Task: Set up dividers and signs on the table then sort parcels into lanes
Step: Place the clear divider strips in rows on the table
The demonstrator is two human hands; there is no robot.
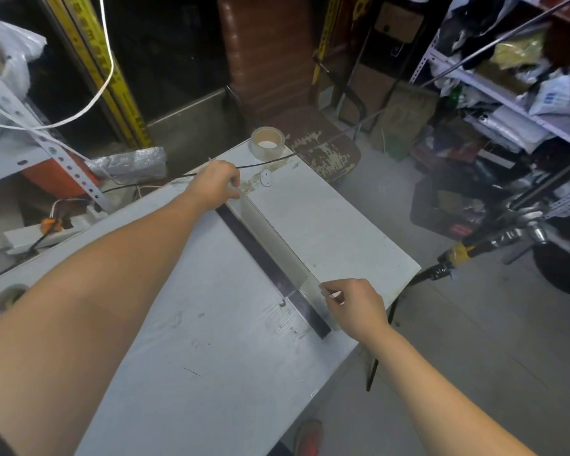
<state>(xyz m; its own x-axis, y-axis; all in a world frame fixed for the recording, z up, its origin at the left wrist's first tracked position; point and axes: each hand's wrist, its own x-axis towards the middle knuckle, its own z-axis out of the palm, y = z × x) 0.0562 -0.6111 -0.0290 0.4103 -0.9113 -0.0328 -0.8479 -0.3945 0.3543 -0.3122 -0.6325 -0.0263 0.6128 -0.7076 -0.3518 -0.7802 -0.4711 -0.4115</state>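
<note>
Long clear plastic divider (277, 248), on edge, runs far-left to near-right; left hand (215, 185) grips far end, right hand (356, 304) pinches near end

White table (211, 357), tape roll (267, 143) at far corner (clear divider (267, 235) along black strip (264, 260))

A cluttered storeroom: metal shelving (494, 90) crammed with parcels (553, 93) and boxes (399, 23).
</note>
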